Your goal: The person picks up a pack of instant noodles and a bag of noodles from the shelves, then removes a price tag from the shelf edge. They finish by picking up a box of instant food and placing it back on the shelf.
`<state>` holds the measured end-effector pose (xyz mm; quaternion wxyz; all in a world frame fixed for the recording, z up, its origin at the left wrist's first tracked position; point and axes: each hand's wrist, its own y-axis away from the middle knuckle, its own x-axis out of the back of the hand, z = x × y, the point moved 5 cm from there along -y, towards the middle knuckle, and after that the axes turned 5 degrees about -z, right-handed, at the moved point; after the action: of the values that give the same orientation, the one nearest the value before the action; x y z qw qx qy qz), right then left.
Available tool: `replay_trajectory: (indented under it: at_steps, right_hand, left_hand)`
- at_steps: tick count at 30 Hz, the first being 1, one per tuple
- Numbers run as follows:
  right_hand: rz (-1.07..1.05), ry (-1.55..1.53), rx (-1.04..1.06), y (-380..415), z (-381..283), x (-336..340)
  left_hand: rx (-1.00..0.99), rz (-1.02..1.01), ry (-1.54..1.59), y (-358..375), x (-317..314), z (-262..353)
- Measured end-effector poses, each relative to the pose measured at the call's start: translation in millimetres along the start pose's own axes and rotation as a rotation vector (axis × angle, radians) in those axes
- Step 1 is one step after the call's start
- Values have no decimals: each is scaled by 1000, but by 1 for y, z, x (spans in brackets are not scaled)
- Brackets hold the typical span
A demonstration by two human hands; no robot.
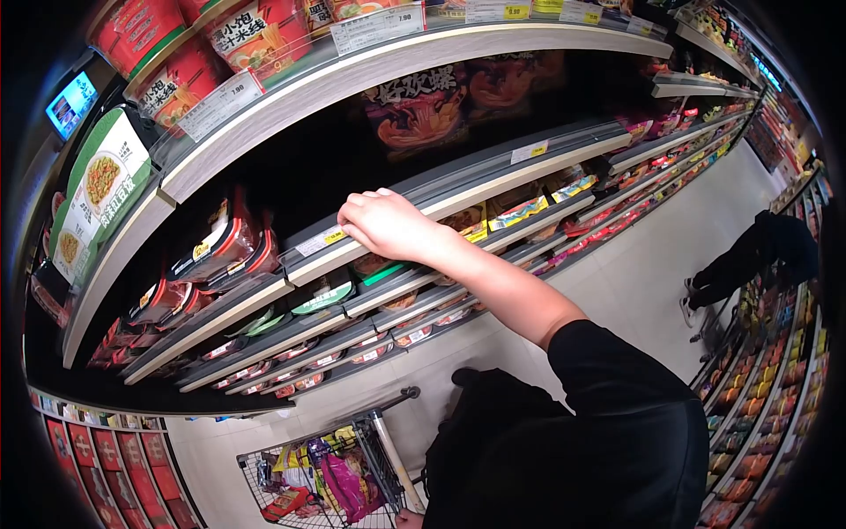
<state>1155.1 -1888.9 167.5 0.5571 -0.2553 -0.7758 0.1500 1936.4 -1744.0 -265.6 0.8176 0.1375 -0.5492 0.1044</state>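
My right hand (388, 225) reaches up to a shelf edge (449, 201), its fingers bent over the lip beside a price tag (319, 241). Nothing loose shows in that hand, though its palm side is hidden. Low in the view, my left hand (409, 520) is closed on the handle of a shopping cart (394, 454) and is cut off by the frame. Inside the cart lie a purple bag (345, 480), yellow packets and a red packet (286, 503). Behind the gripped shelf edge, dark-wrapped noodle packages (419, 110) stand in shadow.
Red instant noodle tubs (251, 40) fill the upper shelf. Boxed meals with red rims (220, 247) sit left of my right hand. A green and white box (101, 189) stands at the shelf's left end. Another person (758, 256) stands in the aisle at right, near more shelves.
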Motion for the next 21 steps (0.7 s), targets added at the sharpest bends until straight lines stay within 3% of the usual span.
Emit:
replay_trajectory:
  at_steps: [3,7,8,10,12,16,20,21]
  right_hand:
    - [-2,-8,-14,8,-3,11]
    - [168,63,-83,35,21,55]
    - [197,84,-97,42,29,67]
    - [150,163,-163,53,47,83]
    - [37,199,-182,63,60,87]
    - [30,239,-162,64,52,86]
    - [253,277,-87,64,41,80]
    - [249,101,-219,63,42,81]
  left_hand:
    - [-7,-7,5,-4,-3,-1]
    - [-3,-87,18,7,-18,15]
    - [-3,-156,-2,10,-6,26]
    - [-146,72,190,15,11,65]
    - [-62,-33,371,37,41,112]
    - [-45,-72,345,38,41,115]
    - [18,-48,318,40,39,111]
    - [31,-44,277,38,35,106]
